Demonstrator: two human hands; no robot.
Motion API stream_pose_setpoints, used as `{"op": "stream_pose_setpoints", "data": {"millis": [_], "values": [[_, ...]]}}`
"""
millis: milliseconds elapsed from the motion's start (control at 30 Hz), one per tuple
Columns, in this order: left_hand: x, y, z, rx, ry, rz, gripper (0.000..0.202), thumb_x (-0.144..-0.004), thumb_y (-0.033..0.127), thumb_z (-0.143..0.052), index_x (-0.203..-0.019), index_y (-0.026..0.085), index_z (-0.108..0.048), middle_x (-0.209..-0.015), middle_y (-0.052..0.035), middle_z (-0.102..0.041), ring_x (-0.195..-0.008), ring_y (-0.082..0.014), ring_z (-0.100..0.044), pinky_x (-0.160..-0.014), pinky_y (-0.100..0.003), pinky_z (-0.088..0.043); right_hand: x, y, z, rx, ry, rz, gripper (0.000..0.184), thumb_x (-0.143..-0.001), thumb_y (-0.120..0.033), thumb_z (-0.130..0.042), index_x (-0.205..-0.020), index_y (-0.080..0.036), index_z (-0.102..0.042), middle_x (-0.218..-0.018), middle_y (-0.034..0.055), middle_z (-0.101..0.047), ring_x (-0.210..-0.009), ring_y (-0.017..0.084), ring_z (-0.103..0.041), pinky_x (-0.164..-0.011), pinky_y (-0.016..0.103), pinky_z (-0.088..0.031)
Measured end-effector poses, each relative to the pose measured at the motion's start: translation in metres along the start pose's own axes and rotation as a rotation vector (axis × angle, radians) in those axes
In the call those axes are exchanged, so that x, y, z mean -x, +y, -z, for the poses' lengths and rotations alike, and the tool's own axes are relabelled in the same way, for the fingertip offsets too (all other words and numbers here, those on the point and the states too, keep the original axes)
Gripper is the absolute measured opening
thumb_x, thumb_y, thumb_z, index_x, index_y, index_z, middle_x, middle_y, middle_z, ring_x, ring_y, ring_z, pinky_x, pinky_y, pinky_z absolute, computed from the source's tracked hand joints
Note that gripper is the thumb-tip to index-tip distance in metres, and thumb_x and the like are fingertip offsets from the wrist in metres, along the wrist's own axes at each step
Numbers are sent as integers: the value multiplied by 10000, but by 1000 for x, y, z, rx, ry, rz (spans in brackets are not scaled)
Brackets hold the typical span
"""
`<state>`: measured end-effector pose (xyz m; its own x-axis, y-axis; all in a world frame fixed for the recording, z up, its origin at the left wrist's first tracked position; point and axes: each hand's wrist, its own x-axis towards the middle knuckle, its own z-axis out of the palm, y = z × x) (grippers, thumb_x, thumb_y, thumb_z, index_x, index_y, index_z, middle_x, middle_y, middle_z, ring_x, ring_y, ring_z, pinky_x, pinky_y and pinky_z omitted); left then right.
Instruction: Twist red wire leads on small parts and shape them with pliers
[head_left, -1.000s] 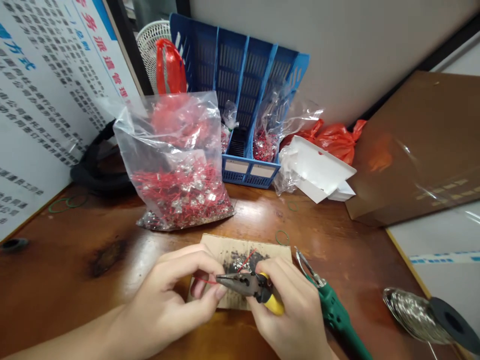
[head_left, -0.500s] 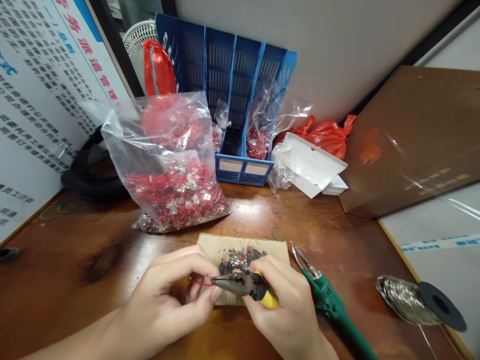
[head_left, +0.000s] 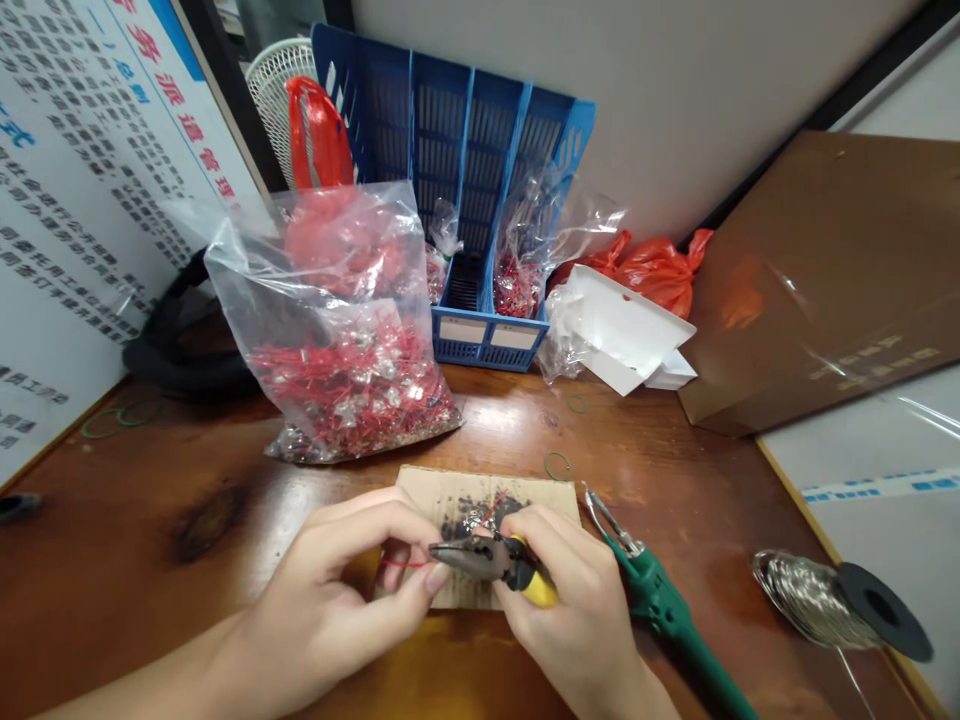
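Note:
Above a scorched piece of cardboard, my left hand pinches a short red wire between thumb and fingers. My right hand is wrapped round yellow-handled pliers. The pliers' jaw tips point left and meet my left fingertips; what lies between them is too small to make out. Behind the pliers, another red wire and a shiny bit of metal rest on the blackened middle of the cardboard.
A green soldering tool lies to the right, near a spool of solder wire. A clear bag of red wires stands behind my left hand. Further back are a blue divided rack, a white box and a brown carton.
The pliers' tips and my left fingertips have shifted slightly to the right. My grip on the wire and the pliers looks the same.

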<state>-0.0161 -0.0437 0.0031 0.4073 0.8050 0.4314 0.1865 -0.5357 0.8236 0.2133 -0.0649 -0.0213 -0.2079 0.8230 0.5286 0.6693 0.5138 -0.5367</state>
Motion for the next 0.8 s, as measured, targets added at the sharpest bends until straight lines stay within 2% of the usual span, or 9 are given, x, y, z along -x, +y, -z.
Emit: {"op": "stream_pose_setpoints", "data": {"millis": [133,267,300,400,467,633,800], "values": [[-4,1,2,-24,15,-8,188,-907,41,-639,-906,228,-660,-693,77,-586,-588,-55,-553,-583,-114,-462,0,3,0,28,-11,29,289,-779,-53,-578,-981,-259,-580,-824,-14,-692,-719,214,-698,-615,325,-574],[-5,0,4,-28,21,-12,197,-896,28,-643,-937,218,-670,-711,63,-610,-598,-62,-568,-582,-128,-470,1,3,5,70,51,45,478,-763,-73,-528,-1209,-246,-547,-940,21,-754,-807,219,-773,-700,327,-636],[-5,0,4,-24,26,-13,196,-896,28,-646,-944,216,-673,-713,60,-611,-601,-65,-569,-580,-133,-470,1,2,6,65,73,38,451,-772,-84,-537,-1193,-246,-524,-949,23,-757,-809,213,-779,-701,315,-638],[-5,0,5,-20,23,-17,186,-895,24,-651,-931,205,-674,-718,45,-620,-611,-72,-572,-587,-150,-475,0,-1,10,19,54,32,279,-798,-68,-546,-978,-262,-458,-912,11,-732,-800,197,-764,-670,293,-610],[-5,0,5,-23,13,-12,183,-899,24,-647,-928,202,-677,-720,40,-619,-613,-76,-573,-597,-162,-480,-1,-3,11,6,18,29,262,-782,-41,-521,-892,-256,-420,-875,12,-705,-787,196,-745,-651,296,-586],[-5,-3,4,-45,40,-7,159,-911,43,-656,-919,201,-672,-721,45,-621,-606,-72,-575,-589,-166,-475,-2,-5,11,27,60,22,258,-756,-28,-497,-872,-250,-432,-869,16,-730,-795,193,-764,-659,284,-590],[-6,-2,3,-38,57,6,146,-916,50,-656,-899,195,-665,-734,44,-635,-606,-68,-575,-586,-157,-480,-1,-9,10,-11,114,18,251,-790,-36,-544,-902,-253,-486,-917,22,-769,-845,183,-791,-738,266,-622]]}}
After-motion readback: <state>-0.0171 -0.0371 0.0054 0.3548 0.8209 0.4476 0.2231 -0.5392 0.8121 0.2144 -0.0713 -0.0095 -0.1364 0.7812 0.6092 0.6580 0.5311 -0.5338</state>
